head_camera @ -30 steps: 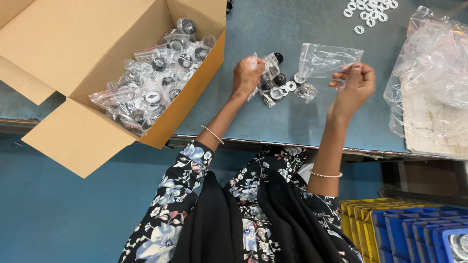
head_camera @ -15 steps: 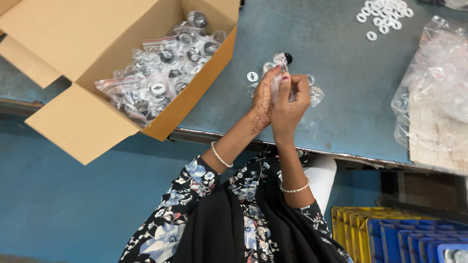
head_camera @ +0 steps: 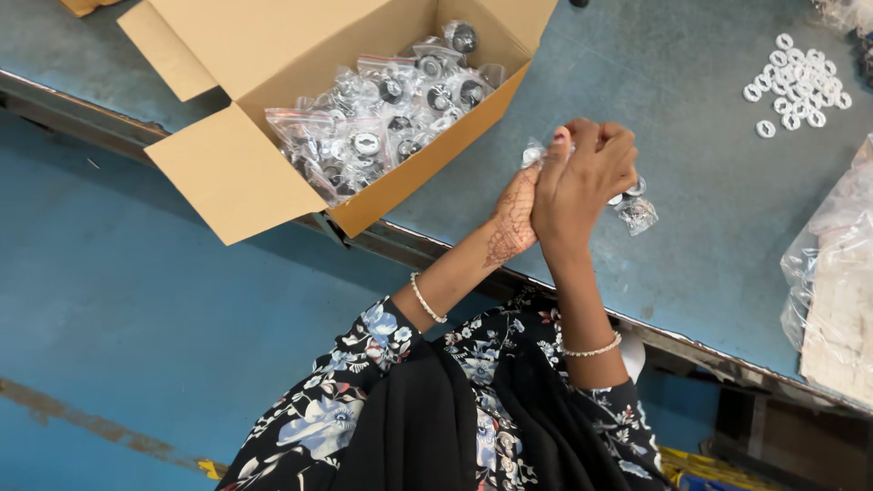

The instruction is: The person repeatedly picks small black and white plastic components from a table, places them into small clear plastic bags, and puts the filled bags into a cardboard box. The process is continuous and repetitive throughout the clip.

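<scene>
Hands meet above the bench (head_camera: 691, 209), pressed close together. The right hand (head_camera: 582, 177) lies over the left hand (head_camera: 516, 216), and both grips are clenched on a small clear bag (head_camera: 536, 150) whose top edge shows just beside the right fingertips; most of the bag is hidden behind the fingers, so what it holds cannot be told. Both wrists wear a thin pale bracelet, and the sleeves are dark with a flower print.

Just beside the hands, on the bench, lies another small clear packet (head_camera: 635, 214) with shiny bits in it, touching the bench surface and partly covered by the right hand.

To the left stands an open cardboard box (head_camera: 227, 182), hanging a little over the bench edge. It is filled with many small clear bags (head_camera: 391, 109), each with dark and white round parts inside.

Well apart, near the far right corner, a cluster of white rings (head_camera: 796, 82) lies loose on the bench. At the right edge sits a heap of crumpled clear plastic (head_camera: 832, 273).
</scene>
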